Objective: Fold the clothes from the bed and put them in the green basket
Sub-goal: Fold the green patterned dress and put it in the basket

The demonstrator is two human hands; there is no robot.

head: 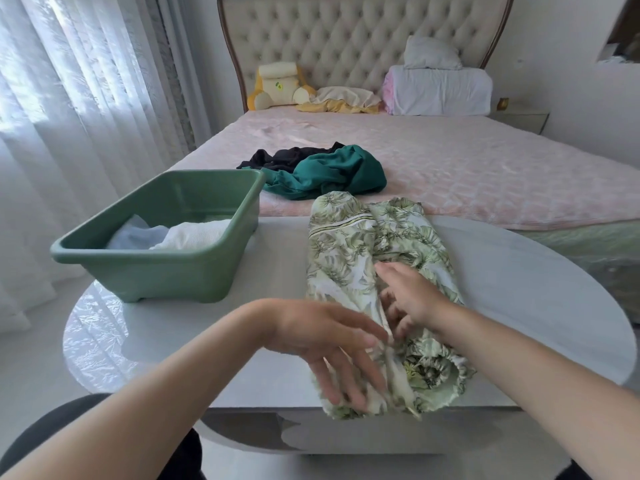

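Far left, sheer white curtains (pixel 69 98) lit from behind. Next, on the left part of a glossy white table (pixel 519 271), the green basket (pixel 156 268), upright, with a folded pale blue piece (pixel 138 235) and a folded white piece (pixel 194 233) lying side by side inside. Behind the basket and a little to its right, on the pink bedspread (pixel 485 168), a crumpled black garment (pixel 277 157) touching a crumpled dark green garment (pixel 332 174), both unfolded. Near the table's front edge, the left hand (pixel 329 341), reaching in from the lower left, fingers straight and spread apart, pressing flat on the near end of a leaf-print garment (pixel 346 244), gripping nothing. Stretched lengthwise from the table's front edge to its far edge by the bed, that garment, folded along its middle, gathered waistband bunched at the near right corner. Just right of the left hand, the right hand (pixel 412 299), on the garment's central fold, index finger stretched forward, the other fingers curled down into the cloth and pinching a bunch of it. Farther back, a tufted cream headboard (pixel 346 36), with a yellow and cream cushion (pixel 277 84) at its left and stacked white pillows (pixel 440 84) at its right.
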